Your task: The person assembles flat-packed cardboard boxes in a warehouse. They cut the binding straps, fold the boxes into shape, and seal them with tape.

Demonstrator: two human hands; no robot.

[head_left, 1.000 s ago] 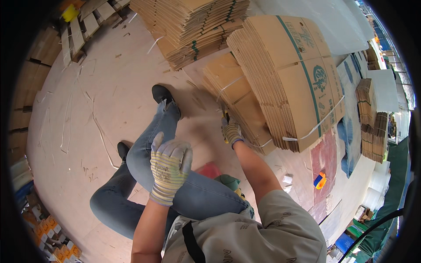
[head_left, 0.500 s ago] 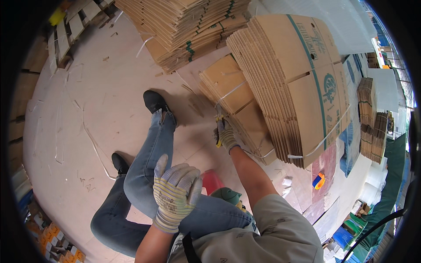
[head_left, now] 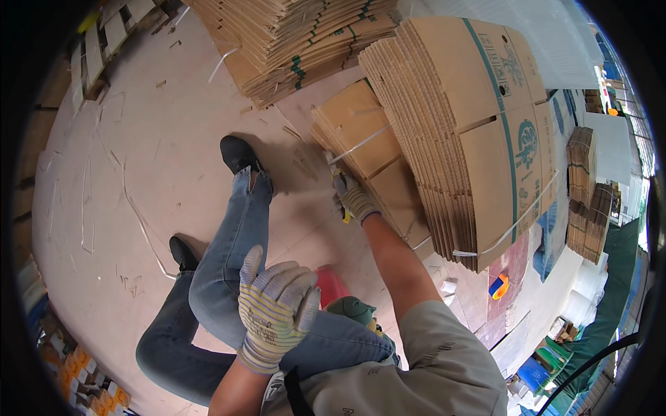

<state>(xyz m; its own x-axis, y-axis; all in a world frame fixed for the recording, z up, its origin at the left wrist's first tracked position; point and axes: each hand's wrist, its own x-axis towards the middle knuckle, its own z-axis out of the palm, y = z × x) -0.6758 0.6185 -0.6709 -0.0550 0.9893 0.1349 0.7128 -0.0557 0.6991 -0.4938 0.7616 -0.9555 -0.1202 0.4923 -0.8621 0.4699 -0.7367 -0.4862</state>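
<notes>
My right hand [head_left: 357, 199], in a striped knit glove, is closed around a hand tool with a yellow and black handle [head_left: 346, 213]. The tool's narrow front end lies by a white strap [head_left: 368, 141] at the left edge of a low stack of flattened cardboard boxes [head_left: 352, 119]. Whether the tool grips the strap is too small to tell. My left hand [head_left: 274, 312], gloved alike, hovers above my thigh with loosely bent fingers, the outer one standing apart. Nothing shows in it, though the palm side is hidden.
A taller strapped bundle of flat boxes [head_left: 465, 139] leans to the right. Another cardboard pile [head_left: 277, 48] stands ahead. Loose straps [head_left: 132, 197] and scraps litter the floor. A red object [head_left: 328, 286] sits beside my knee; an orange and blue tape dispenser [head_left: 498, 286] lies at right.
The view has shifted slightly. My right hand and the tool have tilted a little at the stack's edge, the tool's tip now slightly higher along the strap. My left hand keeps its pose.
</notes>
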